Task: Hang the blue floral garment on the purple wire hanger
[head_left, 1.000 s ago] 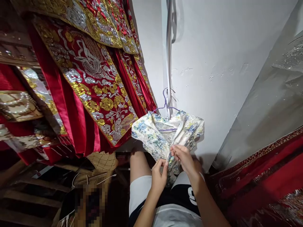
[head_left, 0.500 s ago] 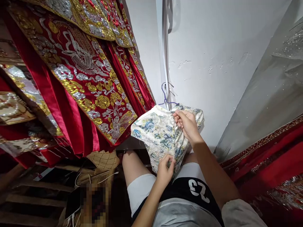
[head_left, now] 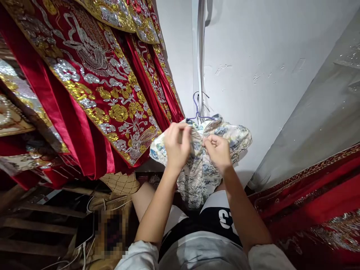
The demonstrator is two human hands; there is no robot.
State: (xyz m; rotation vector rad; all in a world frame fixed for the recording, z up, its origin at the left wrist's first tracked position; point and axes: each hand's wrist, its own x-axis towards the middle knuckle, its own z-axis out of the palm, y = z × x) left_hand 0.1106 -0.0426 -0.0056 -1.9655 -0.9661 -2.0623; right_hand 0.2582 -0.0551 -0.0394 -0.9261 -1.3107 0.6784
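A white floral shirt (head_left: 197, 176), patterned in blue, green and yellow, hangs upright from a purple hanger (head_left: 197, 111). Its short, wide sleeves spread to either side. A vertical line runs down the creased front, and the body narrows below the sleeves.

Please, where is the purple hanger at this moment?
In the head view, the purple hanger is slightly above and right of the centre, by the white strip on the wall, with its lower part at the floral shirt's neck.
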